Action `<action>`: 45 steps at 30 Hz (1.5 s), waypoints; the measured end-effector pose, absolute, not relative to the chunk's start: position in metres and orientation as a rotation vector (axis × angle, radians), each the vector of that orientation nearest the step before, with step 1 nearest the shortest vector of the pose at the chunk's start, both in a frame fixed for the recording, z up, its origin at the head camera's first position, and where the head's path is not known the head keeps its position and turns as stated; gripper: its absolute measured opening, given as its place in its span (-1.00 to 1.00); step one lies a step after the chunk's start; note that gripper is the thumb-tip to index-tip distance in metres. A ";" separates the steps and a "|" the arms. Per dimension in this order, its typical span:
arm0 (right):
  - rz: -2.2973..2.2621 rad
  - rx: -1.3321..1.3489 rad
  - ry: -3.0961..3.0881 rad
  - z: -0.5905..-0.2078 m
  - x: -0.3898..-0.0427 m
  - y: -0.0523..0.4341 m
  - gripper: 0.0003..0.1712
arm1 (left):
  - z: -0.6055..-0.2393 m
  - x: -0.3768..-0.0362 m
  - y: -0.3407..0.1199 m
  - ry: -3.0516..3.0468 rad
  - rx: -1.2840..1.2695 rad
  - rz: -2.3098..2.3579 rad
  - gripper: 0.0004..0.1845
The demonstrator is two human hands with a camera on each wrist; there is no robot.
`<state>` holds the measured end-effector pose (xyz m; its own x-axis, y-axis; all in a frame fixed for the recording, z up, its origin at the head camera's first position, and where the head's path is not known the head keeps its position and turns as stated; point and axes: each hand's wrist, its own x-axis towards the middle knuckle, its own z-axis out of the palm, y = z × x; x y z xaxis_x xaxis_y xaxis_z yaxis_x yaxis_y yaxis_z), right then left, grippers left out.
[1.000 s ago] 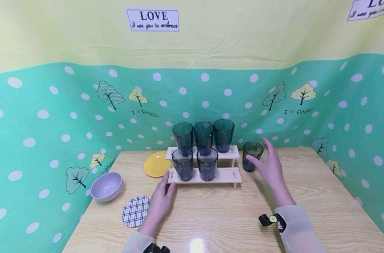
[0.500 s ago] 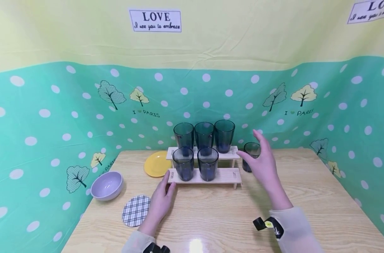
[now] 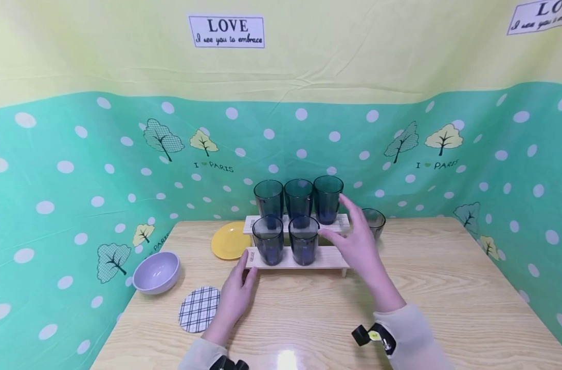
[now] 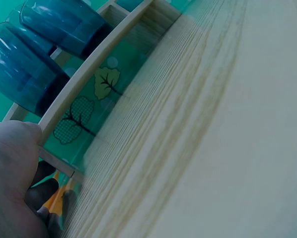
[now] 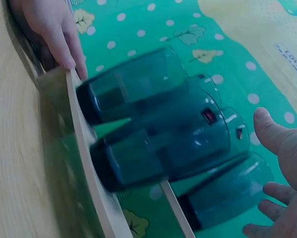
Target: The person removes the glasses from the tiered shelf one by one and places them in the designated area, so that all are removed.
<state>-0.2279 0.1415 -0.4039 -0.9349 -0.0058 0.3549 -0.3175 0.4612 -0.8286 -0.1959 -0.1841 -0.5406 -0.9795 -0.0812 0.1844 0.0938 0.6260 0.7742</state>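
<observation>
The left hand [image 3: 236,294] grips the left end of the lower wooden shelf [image 3: 332,253], mid-frame, bearing two dark glass tumblers [image 3: 304,242]; three stand on the upper shelf [image 3: 344,220]. The right hand [image 3: 358,247], empty, fingers spread wide, hovers beside them, partly hiding a sixth tumbler [image 3: 376,221].
</observation>
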 end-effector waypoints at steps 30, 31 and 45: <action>1.437 0.375 -2.577 -0.435 -0.225 0.099 0.26 | -0.540 -0.195 -0.183 -2.640 -0.022 -1.275 -0.28; 1.438 0.369 -2.586 -0.435 -0.225 0.099 0.27 | -0.540 -0.195 -0.183 -2.639 -0.023 -1.273 -0.28; 1.452 0.333 -2.617 -0.443 -0.226 0.096 0.26 | -0.540 -0.195 -0.184 -2.637 -0.012 -1.272 -0.28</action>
